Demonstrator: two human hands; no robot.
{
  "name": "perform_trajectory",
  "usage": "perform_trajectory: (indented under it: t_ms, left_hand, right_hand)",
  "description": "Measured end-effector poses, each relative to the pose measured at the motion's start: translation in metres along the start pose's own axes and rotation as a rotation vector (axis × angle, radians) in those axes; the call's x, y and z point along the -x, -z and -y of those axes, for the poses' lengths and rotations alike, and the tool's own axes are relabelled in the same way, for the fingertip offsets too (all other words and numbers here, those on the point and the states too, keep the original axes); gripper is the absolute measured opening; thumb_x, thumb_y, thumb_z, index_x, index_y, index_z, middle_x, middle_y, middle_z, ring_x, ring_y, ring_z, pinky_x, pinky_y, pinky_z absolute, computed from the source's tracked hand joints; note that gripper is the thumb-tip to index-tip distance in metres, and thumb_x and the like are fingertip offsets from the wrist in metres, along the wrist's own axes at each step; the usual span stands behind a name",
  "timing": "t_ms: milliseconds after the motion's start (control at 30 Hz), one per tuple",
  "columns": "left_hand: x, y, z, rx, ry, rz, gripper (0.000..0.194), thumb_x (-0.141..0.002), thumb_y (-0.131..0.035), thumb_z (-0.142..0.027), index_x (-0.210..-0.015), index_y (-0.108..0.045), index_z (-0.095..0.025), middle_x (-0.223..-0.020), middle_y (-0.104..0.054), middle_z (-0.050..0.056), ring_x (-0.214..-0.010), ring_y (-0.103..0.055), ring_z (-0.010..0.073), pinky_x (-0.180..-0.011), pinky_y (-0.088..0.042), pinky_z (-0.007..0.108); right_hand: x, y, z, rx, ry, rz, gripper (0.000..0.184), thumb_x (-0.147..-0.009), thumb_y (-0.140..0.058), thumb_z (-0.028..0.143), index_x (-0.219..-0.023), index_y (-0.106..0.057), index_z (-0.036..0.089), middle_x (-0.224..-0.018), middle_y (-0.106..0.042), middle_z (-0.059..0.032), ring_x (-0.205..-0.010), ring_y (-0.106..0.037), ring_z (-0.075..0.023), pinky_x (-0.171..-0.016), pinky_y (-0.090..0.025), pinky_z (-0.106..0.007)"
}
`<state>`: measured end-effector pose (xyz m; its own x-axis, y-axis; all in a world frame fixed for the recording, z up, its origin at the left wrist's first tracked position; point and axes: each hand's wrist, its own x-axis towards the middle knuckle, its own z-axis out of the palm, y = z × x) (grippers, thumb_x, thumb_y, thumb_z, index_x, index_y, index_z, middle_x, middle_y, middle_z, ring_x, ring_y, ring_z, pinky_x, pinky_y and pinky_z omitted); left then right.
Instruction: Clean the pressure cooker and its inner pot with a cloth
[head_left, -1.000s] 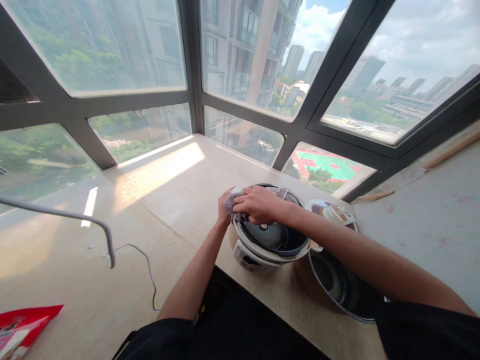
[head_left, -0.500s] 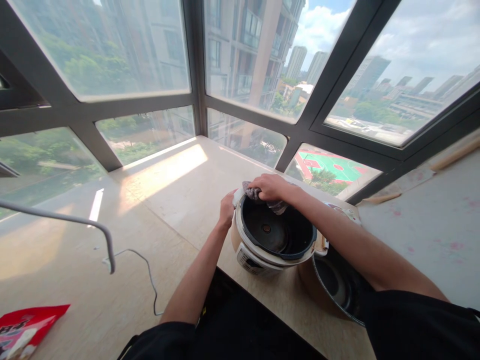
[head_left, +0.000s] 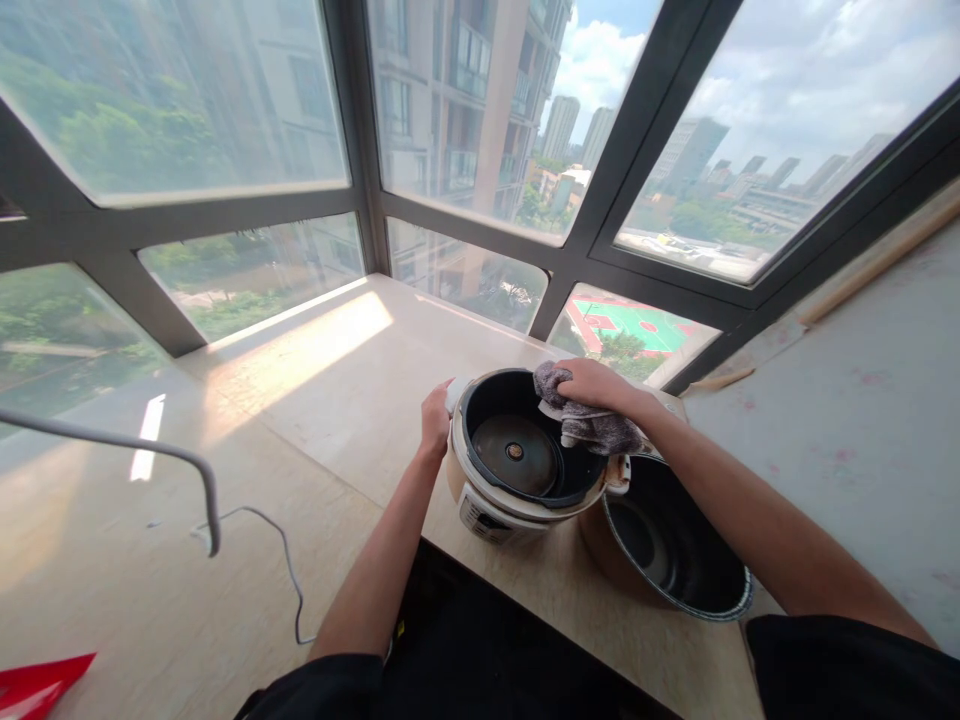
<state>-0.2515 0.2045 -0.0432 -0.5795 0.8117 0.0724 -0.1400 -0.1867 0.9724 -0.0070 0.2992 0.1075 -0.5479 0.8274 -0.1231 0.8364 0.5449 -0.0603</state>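
Observation:
A white electric cooker with a dark, lidless interior stands on the stone-look sill. My left hand is closed on the white handle at the cooker's left side. A crumpled grey-purple cloth is bunched in my right hand, at the far right rim, with part of it hanging inside. At the centre of the cooker's floor a small round brownish piece shows. Right beside the cooker sits a dark inner pot, partly hidden by my right forearm.
Framed windows surround the sill. A grey cable curves across the left, with a thinner cord near it. A red packet lies at the lower left. At the right is a patterned wall.
My right hand has slid the cloth rightward along the far rim, exposing more of the interior. My left hand keeps its hold. The view has shifted somewhat to the right.

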Motion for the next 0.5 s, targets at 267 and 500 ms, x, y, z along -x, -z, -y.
perform_trajectory:
  t_ms: [267, 500]
  left_hand:
    - [0.004, -0.001, -0.007, -0.02, 0.001, 0.006, 0.041, -0.088, -0.046, -0.035, -0.099, -0.079, -0.015, -0.105, -0.078, 0.009, -0.1, -0.067, 0.0253, -0.095, -0.051, 0.037]
    - [0.006, -0.002, -0.007, -0.038, -0.024, -0.019, 0.037, -0.089, -0.046, -0.031, -0.099, -0.078, -0.014, -0.107, -0.078, 0.01, -0.101, -0.067, 0.0262, -0.096, -0.051, 0.038]
  right_hand:
    - [0.051, -0.003, -0.023, -0.226, -0.138, -0.009, 0.035, -0.073, -0.054, 0.029, -0.102, -0.073, 0.019, -0.106, -0.076, -0.008, -0.093, -0.068, -0.0284, -0.08, -0.05, -0.033]
    - [0.109, -0.027, -0.007, -0.365, -0.08, -0.209, 0.052, -0.074, -0.057, 0.029, -0.122, -0.068, 0.017, -0.123, -0.072, -0.0124, -0.114, -0.065, -0.0325, -0.105, -0.047, -0.042]
